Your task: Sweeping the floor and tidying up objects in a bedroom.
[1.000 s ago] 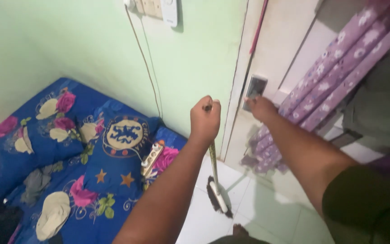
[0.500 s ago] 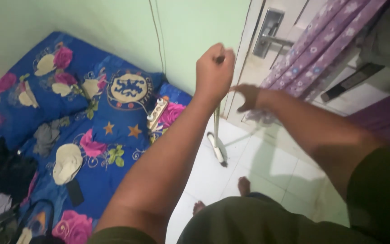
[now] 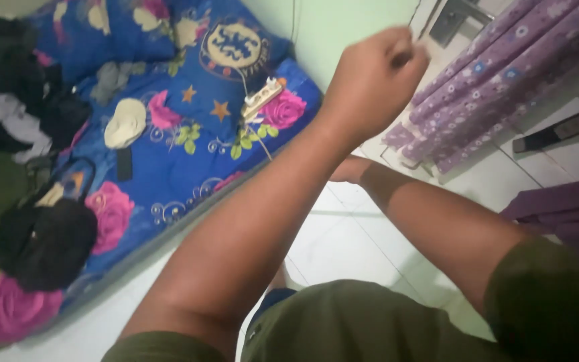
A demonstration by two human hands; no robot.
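Since the earlier frame our left hand (image 3: 373, 84) has risen higher and nearer, clenched in a fist around the broom handle (image 3: 403, 57), of which we see only the tip. Our right hand (image 3: 343, 171) has dropped behind the left forearm; its grip we cannot tell. The blue floral mattress (image 3: 169, 161) lies left.

mattress (image 3: 169, 167) on the floor (image 3: 343, 241), filling the left of the view. power strip (image 3: 263, 99) near the mattress's right edge, a pillow (image 3: 236, 47) just behind it. bag (image 3: 41, 241) at the mattress's near left corner, heaped clothes (image 3: 15, 100) behind it. curtain (image 3: 497, 80) at right, its hem meeting the floor.
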